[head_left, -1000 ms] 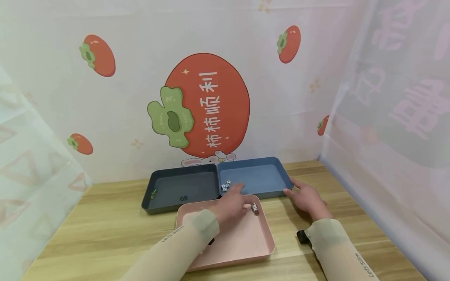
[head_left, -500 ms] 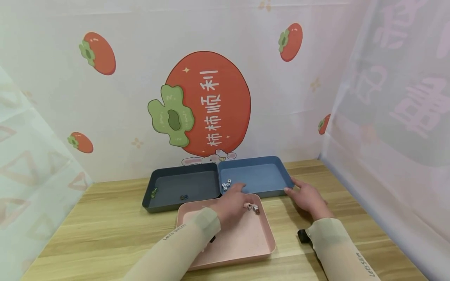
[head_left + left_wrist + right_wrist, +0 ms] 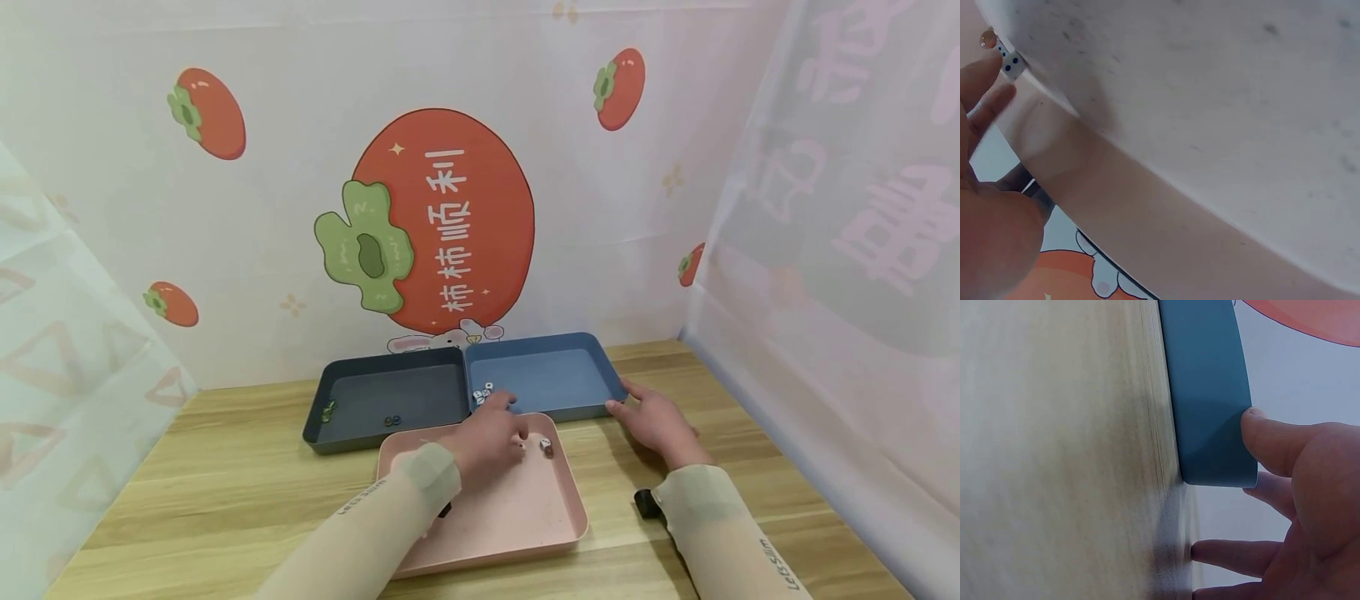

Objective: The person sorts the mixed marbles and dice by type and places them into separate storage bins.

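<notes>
In the head view my left hand (image 3: 486, 437) is low over the far part of the pink tray (image 3: 521, 521), its fingertips bent around a small white die (image 3: 521, 447). The left wrist view shows a die with dark pips (image 3: 1014, 66) between two fingertips, beside a round orange bead (image 3: 988, 39). Another die (image 3: 545, 444) lies in the tray's far right corner with something brown against it. My right hand (image 3: 658, 425) holds the blue tray (image 3: 581, 408) at its near right corner. The thumb presses the front rim; other fingertips rest on the table in the right wrist view.
Several white dice (image 3: 482, 392) lie at the blue tray's left end. A dark grey tray (image 3: 401, 387) adjoins it, with green pieces (image 3: 328, 411) and two small dark pieces (image 3: 392, 421) inside. The patterned cloth wall (image 3: 247, 250) stands behind the wooden table (image 3: 225, 483).
My left hand has shifted slightly left, and one die has moved left with its fingertips, away from the die in the corner. My right hand stays at the blue tray's corner.
</notes>
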The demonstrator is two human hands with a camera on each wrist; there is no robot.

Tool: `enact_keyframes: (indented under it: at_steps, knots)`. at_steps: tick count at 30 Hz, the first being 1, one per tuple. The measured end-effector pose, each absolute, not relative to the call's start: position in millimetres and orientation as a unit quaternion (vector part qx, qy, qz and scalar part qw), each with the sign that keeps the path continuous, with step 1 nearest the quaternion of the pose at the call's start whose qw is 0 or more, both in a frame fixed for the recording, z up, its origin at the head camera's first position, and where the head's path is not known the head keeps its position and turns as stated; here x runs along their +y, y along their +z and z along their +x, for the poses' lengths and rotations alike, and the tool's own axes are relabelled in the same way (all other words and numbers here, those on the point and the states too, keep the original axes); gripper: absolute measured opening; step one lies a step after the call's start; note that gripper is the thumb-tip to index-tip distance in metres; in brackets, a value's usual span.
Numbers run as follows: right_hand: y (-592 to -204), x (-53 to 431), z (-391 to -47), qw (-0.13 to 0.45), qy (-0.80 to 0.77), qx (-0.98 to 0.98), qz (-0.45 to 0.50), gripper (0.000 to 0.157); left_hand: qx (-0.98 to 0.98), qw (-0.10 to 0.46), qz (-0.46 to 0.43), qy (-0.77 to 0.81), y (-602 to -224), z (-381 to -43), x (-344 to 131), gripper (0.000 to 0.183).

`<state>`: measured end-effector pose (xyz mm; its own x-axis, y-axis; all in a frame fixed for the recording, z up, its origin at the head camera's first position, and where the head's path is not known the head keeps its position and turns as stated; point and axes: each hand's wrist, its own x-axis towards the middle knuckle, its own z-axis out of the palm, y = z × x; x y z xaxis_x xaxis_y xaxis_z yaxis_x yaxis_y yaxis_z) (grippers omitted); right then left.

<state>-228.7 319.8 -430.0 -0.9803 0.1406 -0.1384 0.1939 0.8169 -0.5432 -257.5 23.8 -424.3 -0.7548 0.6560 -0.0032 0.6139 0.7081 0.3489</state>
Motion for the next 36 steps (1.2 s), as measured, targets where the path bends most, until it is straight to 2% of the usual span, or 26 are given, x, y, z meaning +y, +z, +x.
enact_keyframes:
  at_steps: [6,11,16,24,29,36]
  knots:
    - [-429.7,320.1,-228.1,0.043,-0.289,0.952,0.089,0.081,0.917,0.078,0.350,0.175,-423.7,-255.6,18.8,0.004]
    - [-430.1,319.1,-227.2,0.041,-0.291,0.952,0.092,0.080,0.916,0.085,0.356,0.164,-425.8,-255.2,15.5,0.016]
    - [-431.1,318.7,-227.2,0.037,-0.290,0.952,0.093,0.079,0.912,0.090,0.362,0.168,-424.2,-253.9,13.9,0.014]
    - [-433.5,320.1,-228.1,0.036,-0.287,0.953,0.088,0.079,0.910,0.053,0.376,0.166,-418.4,-258.0,14.7,0.015]
    - [-433.2,319.3,-228.4,0.035,-0.284,0.954,0.086,0.079,0.916,0.036,0.332,0.224,-404.9,-267.3,9.9,0.014]
    - [-432.7,318.8,-229.7,0.038,-0.285,0.953,0.090,0.079,0.921,-0.008,0.225,0.318,-393.3,-281.6,2.1,0.020]
